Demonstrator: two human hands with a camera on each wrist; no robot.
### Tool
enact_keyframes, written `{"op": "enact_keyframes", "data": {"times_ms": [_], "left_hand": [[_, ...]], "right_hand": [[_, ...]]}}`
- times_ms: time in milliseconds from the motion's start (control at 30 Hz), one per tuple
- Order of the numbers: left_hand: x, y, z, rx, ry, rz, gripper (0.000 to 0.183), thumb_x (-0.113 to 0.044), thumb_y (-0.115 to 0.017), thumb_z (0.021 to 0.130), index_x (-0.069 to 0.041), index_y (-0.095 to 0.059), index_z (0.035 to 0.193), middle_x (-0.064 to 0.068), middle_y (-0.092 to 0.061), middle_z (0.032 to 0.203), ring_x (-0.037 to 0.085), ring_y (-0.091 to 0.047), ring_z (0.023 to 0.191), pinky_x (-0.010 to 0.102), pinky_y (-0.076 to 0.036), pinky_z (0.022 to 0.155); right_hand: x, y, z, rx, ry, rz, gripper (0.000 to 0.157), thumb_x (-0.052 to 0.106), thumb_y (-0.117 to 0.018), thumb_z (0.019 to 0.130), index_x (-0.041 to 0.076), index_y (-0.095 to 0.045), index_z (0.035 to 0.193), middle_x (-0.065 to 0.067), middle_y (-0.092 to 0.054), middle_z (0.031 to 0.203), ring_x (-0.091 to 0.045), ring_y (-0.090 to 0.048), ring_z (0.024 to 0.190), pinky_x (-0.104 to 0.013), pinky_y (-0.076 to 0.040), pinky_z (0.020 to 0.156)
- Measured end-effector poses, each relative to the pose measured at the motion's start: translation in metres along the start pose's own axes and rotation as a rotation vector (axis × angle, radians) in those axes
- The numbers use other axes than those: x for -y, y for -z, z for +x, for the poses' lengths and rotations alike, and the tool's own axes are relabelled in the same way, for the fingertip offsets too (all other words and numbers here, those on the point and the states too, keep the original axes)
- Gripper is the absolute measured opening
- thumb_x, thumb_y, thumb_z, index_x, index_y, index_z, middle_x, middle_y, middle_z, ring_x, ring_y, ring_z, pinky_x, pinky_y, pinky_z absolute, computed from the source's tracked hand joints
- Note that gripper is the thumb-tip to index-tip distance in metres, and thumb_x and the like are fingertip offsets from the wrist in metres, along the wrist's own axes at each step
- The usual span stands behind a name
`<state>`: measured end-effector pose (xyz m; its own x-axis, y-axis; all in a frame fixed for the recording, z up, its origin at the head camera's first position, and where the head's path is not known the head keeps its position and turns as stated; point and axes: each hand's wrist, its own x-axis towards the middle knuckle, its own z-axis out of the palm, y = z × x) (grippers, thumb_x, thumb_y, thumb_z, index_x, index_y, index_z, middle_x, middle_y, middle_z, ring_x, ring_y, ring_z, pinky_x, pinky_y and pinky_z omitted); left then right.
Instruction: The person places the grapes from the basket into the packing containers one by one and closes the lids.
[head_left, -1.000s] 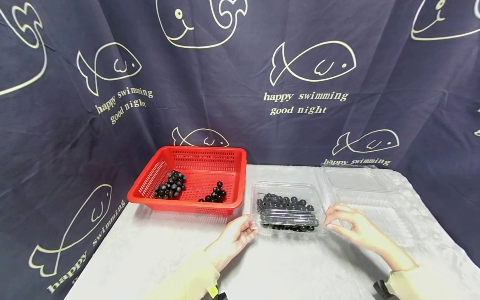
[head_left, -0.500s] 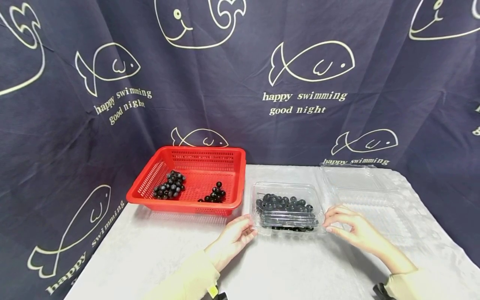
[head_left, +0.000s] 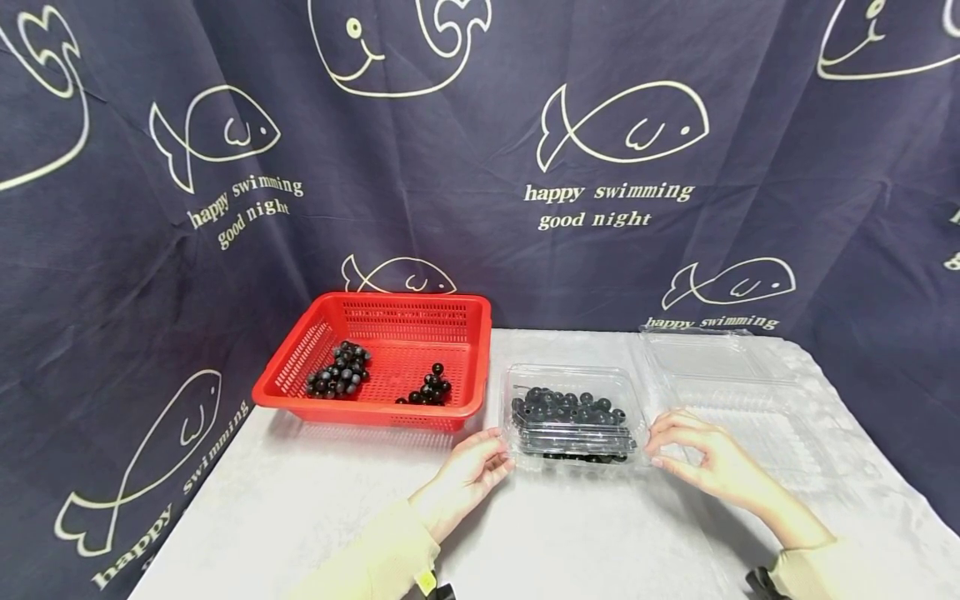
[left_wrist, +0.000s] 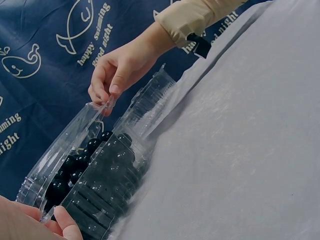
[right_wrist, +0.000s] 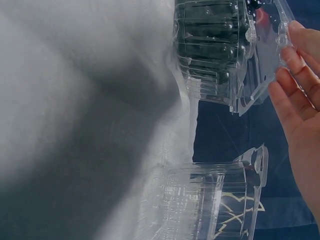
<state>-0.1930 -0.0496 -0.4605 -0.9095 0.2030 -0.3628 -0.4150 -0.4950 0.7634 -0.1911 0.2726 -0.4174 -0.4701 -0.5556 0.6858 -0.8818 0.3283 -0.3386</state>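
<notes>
A clear plastic clamshell box (head_left: 573, 377) with dark grapes (head_left: 566, 407) inside lies on the white-covered table. At its left front corner, my left hand (head_left: 467, 473) pinches the lid's edge between thumb and fingers. My right hand (head_left: 707, 457) pinches the lid's right front corner. From the left wrist, the lid (left_wrist: 59, 146) is seen tilted, its front edge apart from the base (left_wrist: 102, 187), with grapes showing in the gap. The right wrist view shows the right fingers (right_wrist: 295, 87) along the lid's rim.
Left of the box stands a red plastic basket (head_left: 378, 412) holding a larger grape bunch (head_left: 341, 371) and a smaller one (head_left: 429, 390). To the right lies another clear clamshell box (head_left: 757, 417), its lid folded back. A dark blue fish-print curtain (head_left: 450, 167) hangs behind the table.
The lid's front edge has come down slightly, and fewer grapes show beneath it. My right thumb sits a little lower; my left hand stays in nearly the same place.
</notes>
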Motion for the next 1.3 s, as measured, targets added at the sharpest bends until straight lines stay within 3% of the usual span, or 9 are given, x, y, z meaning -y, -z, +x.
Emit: {"op": "enact_keyframes", "data": {"times_ms": [267, 400, 533, 767, 1000, 1100, 1300], "left_hand": [[0.000, 0.000, 0.001, -0.002, -0.002, 0.008, 0.046, 0.005, -0.051, 0.089, 0.009, -0.035, 0.132, 0.003, -0.050, 0.086, 0.012, -0.048, 0.083, 0.026, -0.048, 0.083], [0.000, 0.001, 0.002, -0.004, -0.009, 0.011, 0.043, 0.005, -0.052, 0.088, 0.008, -0.038, 0.129, 0.002, -0.050, 0.086, 0.012, -0.048, 0.082, 0.026, -0.049, 0.082], [0.001, 0.001, 0.003, -0.006, -0.012, 0.009, 0.041, 0.006, -0.052, 0.087, 0.008, -0.040, 0.127, 0.002, -0.050, 0.085, 0.012, -0.049, 0.082, 0.026, -0.049, 0.082], [0.001, 0.002, 0.003, 0.006, -0.008, 0.006, 0.041, 0.006, -0.051, 0.087, 0.007, -0.040, 0.126, 0.001, -0.051, 0.084, 0.011, -0.049, 0.080, 0.024, -0.049, 0.079], [0.001, 0.001, 0.003, 0.001, -0.005, 0.006, 0.042, 0.006, -0.052, 0.087, 0.008, -0.040, 0.127, 0.002, -0.051, 0.084, 0.011, -0.049, 0.079, 0.024, -0.050, 0.078], [0.001, 0.001, 0.004, -0.011, -0.002, 0.001, 0.040, 0.007, -0.052, 0.086, 0.007, -0.041, 0.125, 0.003, -0.051, 0.084, 0.012, -0.050, 0.079, 0.024, -0.050, 0.078], [0.001, 0.001, 0.003, -0.010, -0.006, 0.003, 0.040, 0.007, -0.052, 0.086, 0.007, -0.041, 0.125, 0.002, -0.052, 0.084, 0.012, -0.050, 0.079, 0.025, -0.050, 0.079]], "right_hand": [[0.001, 0.001, -0.002, -0.003, -0.052, -0.001, 0.049, -0.016, -0.072, 0.058, 0.018, -0.069, 0.093, -0.004, -0.064, 0.091, -0.017, -0.057, 0.093, -0.015, -0.038, 0.094], [-0.010, 0.000, -0.010, -0.006, -0.102, -0.013, 0.046, -0.016, -0.071, 0.061, 0.016, -0.068, 0.094, -0.002, -0.064, 0.094, -0.012, -0.056, 0.096, -0.012, -0.037, 0.095], [-0.015, -0.001, -0.015, -0.024, -0.221, -0.023, 0.039, -0.015, -0.071, 0.067, 0.008, -0.067, 0.098, -0.005, -0.065, 0.097, -0.004, -0.058, 0.096, -0.009, -0.040, 0.091], [-0.009, -0.005, -0.012, -0.057, -0.539, 0.019, 0.026, -0.001, -0.068, 0.082, 0.002, -0.062, 0.106, -0.011, -0.063, 0.102, 0.000, -0.061, 0.089, -0.014, -0.050, 0.076], [-0.007, -0.007, -0.013, -0.043, -0.667, 0.013, 0.037, 0.006, -0.068, 0.084, 0.001, -0.056, 0.118, -0.012, -0.061, 0.101, -0.002, -0.059, 0.087, -0.018, -0.052, 0.072], [-0.006, -0.006, -0.013, -0.026, -0.756, 0.081, 0.043, 0.008, -0.066, 0.086, -0.003, -0.050, 0.124, -0.016, -0.058, 0.106, 0.001, -0.058, 0.087, -0.018, -0.052, 0.073], [-0.003, -0.006, -0.013, -0.035, -0.950, 0.439, 0.057, 0.008, -0.056, 0.092, -0.013, -0.027, 0.136, -0.026, -0.044, 0.118, -0.005, -0.058, 0.092, -0.026, -0.054, 0.079]]}}
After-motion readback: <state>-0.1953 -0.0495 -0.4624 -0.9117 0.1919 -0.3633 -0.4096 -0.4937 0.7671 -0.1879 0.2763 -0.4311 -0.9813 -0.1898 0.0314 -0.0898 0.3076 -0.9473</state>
